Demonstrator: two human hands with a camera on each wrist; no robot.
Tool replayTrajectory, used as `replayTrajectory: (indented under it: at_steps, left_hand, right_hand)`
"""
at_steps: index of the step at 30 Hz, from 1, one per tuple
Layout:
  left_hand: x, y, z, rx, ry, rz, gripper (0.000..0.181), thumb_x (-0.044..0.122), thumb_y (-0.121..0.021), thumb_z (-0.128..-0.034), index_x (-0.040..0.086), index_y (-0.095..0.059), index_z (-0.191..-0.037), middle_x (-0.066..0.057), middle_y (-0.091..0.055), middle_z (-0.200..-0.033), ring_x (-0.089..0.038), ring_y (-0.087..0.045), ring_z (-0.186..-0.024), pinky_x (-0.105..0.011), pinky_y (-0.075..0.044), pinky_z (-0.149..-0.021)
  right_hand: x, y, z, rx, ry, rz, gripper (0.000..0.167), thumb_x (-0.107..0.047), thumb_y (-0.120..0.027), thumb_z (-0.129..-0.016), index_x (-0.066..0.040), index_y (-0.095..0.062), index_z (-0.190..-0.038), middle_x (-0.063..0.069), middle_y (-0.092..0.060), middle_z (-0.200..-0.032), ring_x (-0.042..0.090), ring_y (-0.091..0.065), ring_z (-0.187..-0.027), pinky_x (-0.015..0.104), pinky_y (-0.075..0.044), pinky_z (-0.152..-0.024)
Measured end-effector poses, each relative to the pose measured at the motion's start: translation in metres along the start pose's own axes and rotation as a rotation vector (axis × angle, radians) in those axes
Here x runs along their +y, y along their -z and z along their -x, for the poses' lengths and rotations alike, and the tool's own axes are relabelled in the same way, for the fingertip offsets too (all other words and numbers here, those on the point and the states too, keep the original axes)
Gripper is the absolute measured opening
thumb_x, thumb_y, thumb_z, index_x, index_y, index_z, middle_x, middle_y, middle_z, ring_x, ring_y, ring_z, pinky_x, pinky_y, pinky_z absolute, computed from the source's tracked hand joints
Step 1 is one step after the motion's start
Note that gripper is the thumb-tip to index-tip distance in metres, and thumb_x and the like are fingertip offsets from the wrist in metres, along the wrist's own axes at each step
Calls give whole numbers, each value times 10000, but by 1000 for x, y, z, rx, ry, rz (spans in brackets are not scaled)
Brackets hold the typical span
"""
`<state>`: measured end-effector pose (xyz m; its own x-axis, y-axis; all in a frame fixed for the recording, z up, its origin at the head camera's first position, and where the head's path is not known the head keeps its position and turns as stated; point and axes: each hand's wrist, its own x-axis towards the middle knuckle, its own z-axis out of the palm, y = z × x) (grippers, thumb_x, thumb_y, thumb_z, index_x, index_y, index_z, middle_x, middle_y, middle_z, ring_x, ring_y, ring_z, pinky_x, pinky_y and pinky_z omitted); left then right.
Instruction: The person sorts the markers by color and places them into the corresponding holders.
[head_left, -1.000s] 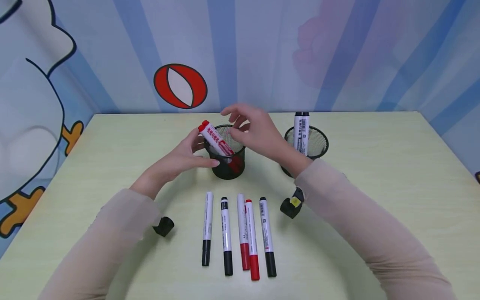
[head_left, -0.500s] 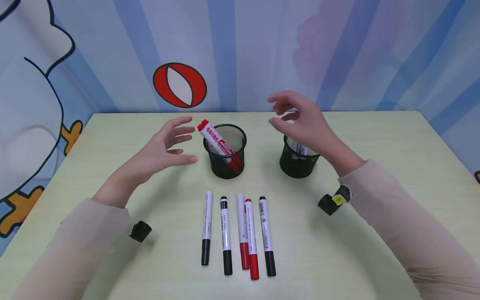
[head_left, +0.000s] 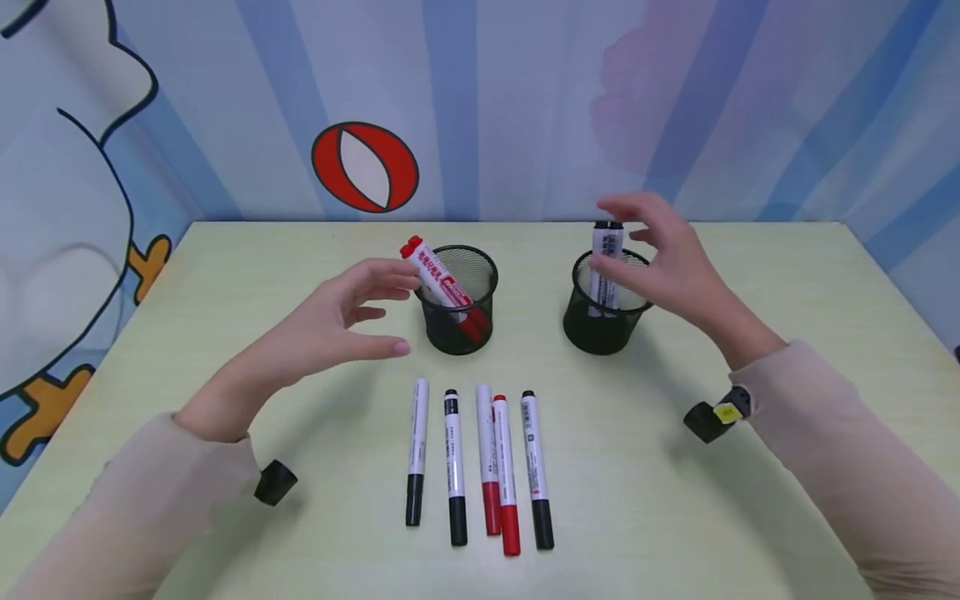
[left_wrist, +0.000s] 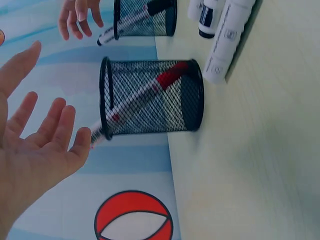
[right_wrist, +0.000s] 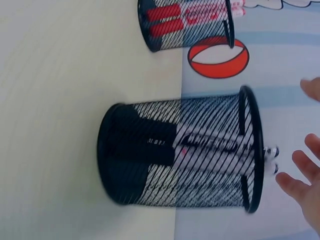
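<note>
Two red-ended markers (head_left: 442, 279) lean side by side in the left black mesh pen holder (head_left: 452, 337). Beside that holder my left hand (head_left: 330, 321) hovers, thumb and fingers spread, gripping nothing. A pair of black-ended markers (head_left: 606, 240) stands in the right mesh pen holder (head_left: 587, 330). Over its rim is my right hand (head_left: 671, 262), the thumb and fingers parted about the marker tops; in the right wrist view the fingers (right_wrist: 294, 186) are apart from the markers. On the table lie a row of black markers (head_left: 455, 467) and red markers (head_left: 507, 475).
The light wood table (head_left: 322, 533) runs back to a blue striped wall (head_left: 517, 108) with a printed red-and-white ball (head_left: 365, 167). Each wrist carries a small black camera, the left camera (head_left: 276, 482) and the right camera (head_left: 708, 422).
My left hand came off the left pen holder, drew back to the left, then neared it again slightly. My right hand moved right, from the left holder to the right one.
</note>
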<state>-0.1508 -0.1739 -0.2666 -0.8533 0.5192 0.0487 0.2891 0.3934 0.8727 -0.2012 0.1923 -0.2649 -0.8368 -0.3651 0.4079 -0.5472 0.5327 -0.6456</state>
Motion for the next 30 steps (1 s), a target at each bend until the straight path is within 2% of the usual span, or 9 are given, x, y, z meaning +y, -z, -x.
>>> replayTrajectory:
  at_steps: [5, 9, 14, 17, 20, 24, 30]
  left_hand:
    - [8, -11, 0, -71, -26, 3, 669, 133, -736, -798, 134, -393, -1372, -11, -453, -1346, -178, -414, -1244, -460, -370, -1006]
    - [11, -20, 0, -135, -19, -11, 663, 160, -751, -785, 156, -412, -1355, 2, -464, -1336, -165, -419, -1233, -450, -381, -999]
    - [9, -28, -2, -225, -3, 13, 634, 138, -739, -793, 173, -426, -1343, 9, -474, -1325, -162, -429, -1216, -454, -370, -1004]
    - [7, -34, -4, -271, 14, 43, 625, 141, -730, -802, 172, -426, -1348, 14, -466, -1330, -170, -424, -1222, -473, -361, -1007]
    - [5, -41, -6, -304, 28, 72, 625, 157, -732, -802, 169, -427, -1347, 13, -461, -1334, -206, -421, -1235, -488, -359, -1005]
    - [3, -50, -10, -324, 45, 131, 640, 135, -719, -813, 171, -396, -1364, -37, -450, -1343, -260, -418, -1244, -481, -372, -998]
    - [3, -63, -16, -329, 105, 191, 617, 127, -673, -851, 158, -361, -1383, -124, -457, -1329, -291, -446, -1229, -405, -433, -959]
  right_hand:
    - [11, 6, 6, -51, -88, -42, 856, -113, -774, -748, -173, -290, -1451, 69, -318, -1432, 258, -312, -1285, 531, -297, -1001]
    - [24, 8, 13, -94, -172, -128, 1019, -94, -779, -734, -275, -117, -1489, 82, -206, -1497, 301, -244, -1334, 586, -246, -1007]
    - [40, 9, 22, -138, -245, -250, 1070, -47, -757, -736, -321, -42, -1485, 120, -159, -1513, 335, -215, -1350, 628, -182, -1027]
    - [48, 7, 27, -173, -267, -288, 1092, -25, -755, -733, -339, -24, -1481, 126, -155, -1512, 337, -191, -1364, 640, -152, -1036]
    - [54, 4, 31, -200, -277, -295, 1120, -17, -763, -724, -365, -6, -1473, 125, -172, -1505, 326, -208, -1358, 642, -169, -1030]
    - [59, 0, 34, -207, -285, -284, 1152, -14, -781, -704, -361, 6, -1471, 140, -208, -1486, 315, -242, -1340, 639, -220, -1011]
    - [63, -4, 36, -212, -302, -317, 1177, 14, -776, -696, -305, 43, -1478, 177, -233, -1468, 339, -236, -1345, 605, -257, -1009]
